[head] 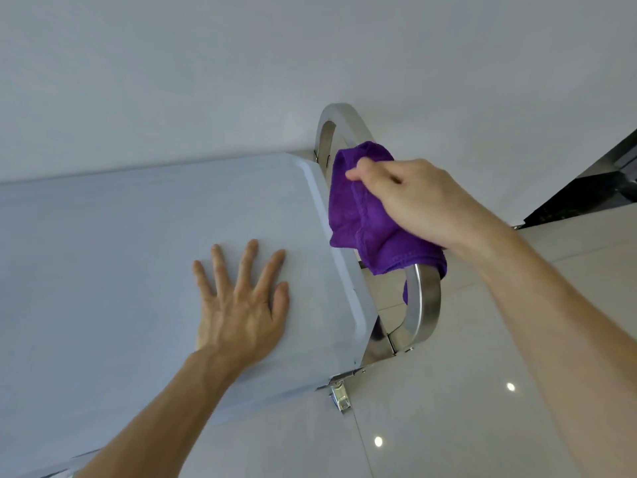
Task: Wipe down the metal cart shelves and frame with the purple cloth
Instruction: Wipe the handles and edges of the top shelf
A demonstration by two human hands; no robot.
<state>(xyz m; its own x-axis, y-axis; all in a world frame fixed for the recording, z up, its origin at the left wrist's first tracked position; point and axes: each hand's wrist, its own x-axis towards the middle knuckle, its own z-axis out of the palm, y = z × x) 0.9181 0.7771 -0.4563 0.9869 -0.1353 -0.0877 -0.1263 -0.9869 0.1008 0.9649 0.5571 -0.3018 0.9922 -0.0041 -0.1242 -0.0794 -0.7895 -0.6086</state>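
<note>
Glossy pale floor tiles [448, 426] lie beneath the cart's top shelf [120, 253]. Your left hand [241, 305] rests flat on that shelf, fingers spread. Beside the shelf's end, your right hand [406, 198] grips the purple cloth [358, 215] around the curved steel handle [425, 301].
</note>
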